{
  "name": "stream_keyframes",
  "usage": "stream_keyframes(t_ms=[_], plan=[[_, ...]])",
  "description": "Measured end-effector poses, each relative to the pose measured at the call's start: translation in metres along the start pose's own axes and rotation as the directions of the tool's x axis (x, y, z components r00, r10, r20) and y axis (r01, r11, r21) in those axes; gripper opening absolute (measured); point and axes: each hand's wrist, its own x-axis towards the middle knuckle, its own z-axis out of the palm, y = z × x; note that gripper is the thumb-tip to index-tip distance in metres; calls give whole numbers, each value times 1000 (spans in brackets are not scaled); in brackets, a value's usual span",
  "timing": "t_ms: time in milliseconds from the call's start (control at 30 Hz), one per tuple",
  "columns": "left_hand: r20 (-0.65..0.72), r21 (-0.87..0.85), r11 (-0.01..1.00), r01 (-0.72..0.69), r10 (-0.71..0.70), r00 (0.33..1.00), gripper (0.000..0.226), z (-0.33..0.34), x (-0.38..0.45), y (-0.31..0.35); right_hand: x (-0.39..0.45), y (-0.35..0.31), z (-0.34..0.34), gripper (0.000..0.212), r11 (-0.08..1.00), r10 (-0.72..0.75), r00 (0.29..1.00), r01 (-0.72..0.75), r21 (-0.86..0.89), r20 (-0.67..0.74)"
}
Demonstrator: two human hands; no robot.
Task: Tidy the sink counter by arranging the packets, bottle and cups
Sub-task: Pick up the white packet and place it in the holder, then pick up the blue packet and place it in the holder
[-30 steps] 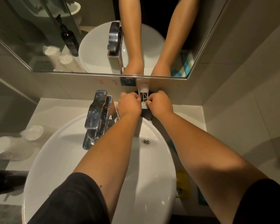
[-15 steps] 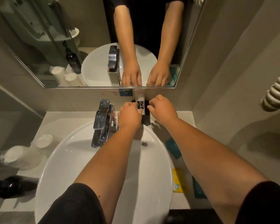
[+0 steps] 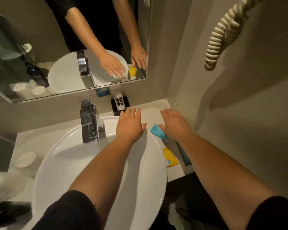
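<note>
At 12 o'clock behind the sink (image 3: 96, 163), both hands are leaving the propped packets (image 3: 120, 103), left hand (image 3: 130, 125) and right hand (image 3: 174, 124) with fingers apart, now heading toward the blue packet (image 3: 157, 131) at 3 o'clock.

Both hands flat, fingers straight, holding nothing: left hand (image 3: 130, 124) over basin (image 3: 60, 163) back rim, right hand (image 3: 174, 123) over counter (image 3: 150, 115) w/ blue packet (image 3: 157, 132) just beside it. Yellow packet (image 3: 170, 157) nearer. Black-white packets (image 3: 119, 102) lean vs wall.

Counter (image 3: 150, 113) strip narrow: basin (image 3: 158, 146) left, wall (image 3: 198, 97) right.
</note>
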Motion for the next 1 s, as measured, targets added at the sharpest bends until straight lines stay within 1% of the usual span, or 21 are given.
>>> stream_keyframes(t_ms=[67, 133, 200, 267, 367, 500, 667, 800, 900, 1000], plan=[[11, 28, 996, -80, 80, 997, 67, 4, -6, 13, -22, 6, 6, 65, 999, 43, 999, -43, -8, 13], [32, 45, 988, -146, 145, 989, 68, 7, -12, 26, -42, 10, 11, 65, 997, 76, 997, -76, -10, -5], [56, 31, 981, -189, 188, 981, 68, 10, -17, 39, -62, 15, 16, 65, 993, 116, 993, -116, -2, -26], [61, 28, 972, -232, 230, 971, 68, 14, -21, 52, -77, 21, 19, 65, 984, 176, 984, -175, 35, -14], [64, 35, 964, -264, 261, 963, 67, 17, -25, 72, -95, 30, 21, 63, 963, 258, 966, -258, 79, 13], [82, 30, 956, -292, 288, 954, 67, 27, -27, 94, -111, 40, 31, 56, 946, 303, 952, -306, 106, 49], [113, 41, 953, -301, 295, 949, 66, 45, -22, 109, -111, 41, 45, 55, 934, 317, 947, -322, 156, 59], [142, -44, 961, -272, 276, 951, 60, 55, -19, 124, -106, 44, 56, 52, 920, 336, 937, -348, 182, 94], [179, -47, 966, -255, 259, 949, 53, 64, -14, 134, -96, 46, 65, 48, 906, 361, 925, -377, 191, 118], [232, -78, 979, -189, 203, 951, 42, 73, -7, 143, -86, 46, 72, 40, 897, 384, 915, -402, 185, 125]])
